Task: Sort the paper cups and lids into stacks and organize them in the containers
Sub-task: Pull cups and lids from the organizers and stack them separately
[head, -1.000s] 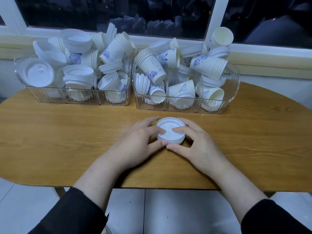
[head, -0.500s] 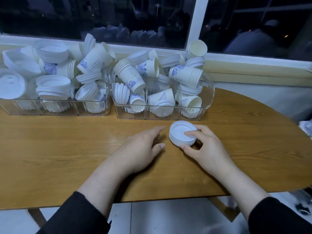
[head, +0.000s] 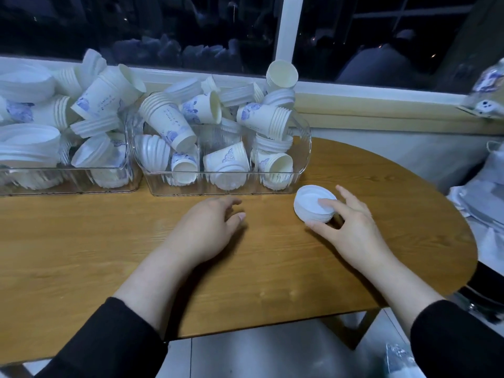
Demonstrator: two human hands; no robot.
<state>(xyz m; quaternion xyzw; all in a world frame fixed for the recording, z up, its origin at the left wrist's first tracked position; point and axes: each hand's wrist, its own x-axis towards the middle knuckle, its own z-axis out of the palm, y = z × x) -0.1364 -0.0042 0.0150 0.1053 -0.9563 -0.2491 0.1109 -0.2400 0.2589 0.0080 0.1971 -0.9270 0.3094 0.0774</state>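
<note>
Lids, round white ribbed plastic, stacked; we see right hand pinching them. Left hand rests relaxed on woodgrain table, apart.

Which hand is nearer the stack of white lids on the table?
Right. The right hand grips the lid stack, fingers on top and thumb below. The left hand rests on the table, apart to its left.
</note>
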